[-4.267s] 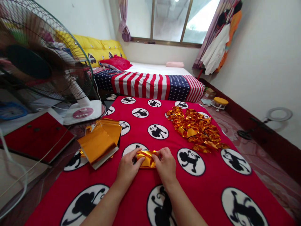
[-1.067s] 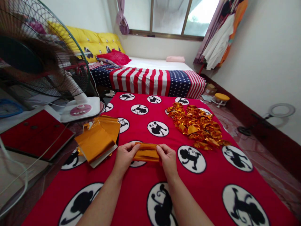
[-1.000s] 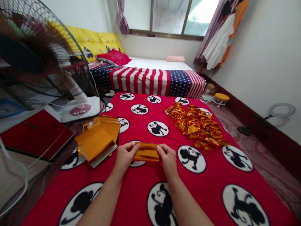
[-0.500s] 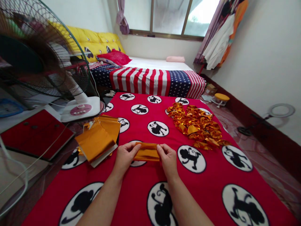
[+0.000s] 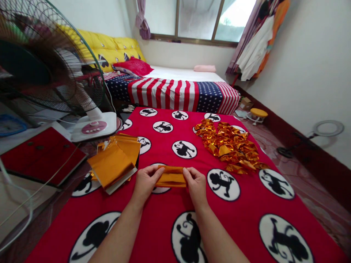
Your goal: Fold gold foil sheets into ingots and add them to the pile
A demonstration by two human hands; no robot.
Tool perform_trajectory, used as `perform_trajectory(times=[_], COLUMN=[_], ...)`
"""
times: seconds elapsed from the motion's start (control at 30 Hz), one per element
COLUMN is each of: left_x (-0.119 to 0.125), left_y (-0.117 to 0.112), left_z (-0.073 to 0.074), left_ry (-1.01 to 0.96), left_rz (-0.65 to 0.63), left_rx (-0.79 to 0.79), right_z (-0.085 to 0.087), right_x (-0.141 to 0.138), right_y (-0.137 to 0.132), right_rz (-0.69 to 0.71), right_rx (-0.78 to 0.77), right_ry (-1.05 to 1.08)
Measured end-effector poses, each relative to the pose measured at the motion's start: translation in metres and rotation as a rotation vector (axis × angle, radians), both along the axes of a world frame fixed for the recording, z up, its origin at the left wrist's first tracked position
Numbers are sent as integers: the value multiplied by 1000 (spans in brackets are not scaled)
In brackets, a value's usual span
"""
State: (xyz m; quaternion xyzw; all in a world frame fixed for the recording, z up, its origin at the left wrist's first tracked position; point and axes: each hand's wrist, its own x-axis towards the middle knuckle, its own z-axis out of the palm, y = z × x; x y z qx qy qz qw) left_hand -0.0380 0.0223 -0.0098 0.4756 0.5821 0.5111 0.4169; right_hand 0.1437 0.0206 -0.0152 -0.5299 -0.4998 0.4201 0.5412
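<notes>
Between my two hands is a sheet of gold foil paper (image 5: 172, 177), folded into a narrow strip and held level over the red cloth. My left hand (image 5: 146, 181) pinches its left end between thumb and fingers. At the right end, my right hand (image 5: 195, 183) pinches it the same way. A loose stack of flat gold foil paper (image 5: 112, 162) lies to the left of my left hand. Beyond my right hand, a heap of folded gold foil pieces (image 5: 230, 146) spreads over the cloth.
The red cloth (image 5: 153, 233) with monkey prints covers the surface before me. A fan (image 5: 94, 124) with blurred blades stands at the left, near a dark red panel (image 5: 41, 157). Behind are a bed (image 5: 170, 95), a yellow stool (image 5: 258, 113) and a ring light (image 5: 327, 128).
</notes>
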Motion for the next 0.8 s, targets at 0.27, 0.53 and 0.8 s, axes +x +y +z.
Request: perform_trajectory(times=[0.27,0.53,0.8], left_x=[1,1,7], left_y=[-1,-6,-7], left_z=[-2,-1,5], left_ry=[196,647,895], left_rz=[45,57,49], left_rx=[71,79,46], right_z=[0,-3,0], right_x=[-1,0,-4], right_y=[0,3,3], right_rz=[-34,-75,-112], right_rx=[61,133,56], right_ry=[-150,-539,-713])
